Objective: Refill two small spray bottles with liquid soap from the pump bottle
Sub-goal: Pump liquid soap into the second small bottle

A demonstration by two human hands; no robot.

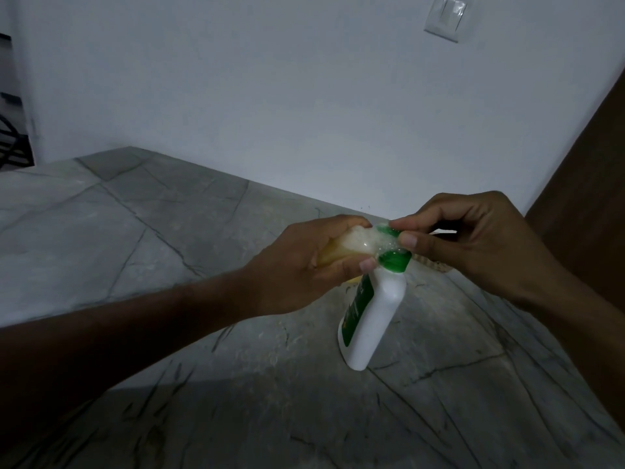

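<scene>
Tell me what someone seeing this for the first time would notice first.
The two hands meeting at centre right: the left hand grips a small bottle of foamy yellowish liquid, while the right hand pinches the green top of the white pump bottle. That bottle stands tilted on the grey marbled counter.

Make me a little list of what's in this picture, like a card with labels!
surface: grey marbled stone counter
big bottle: white plastic pump bottle with green top, standing on the counter
small bottle: clear foamy bottle of yellowish liquid, tilted sideways at the green top
left hand: grips the small bottle
right hand: pinches the green top
wall: white, with a light switch
</scene>
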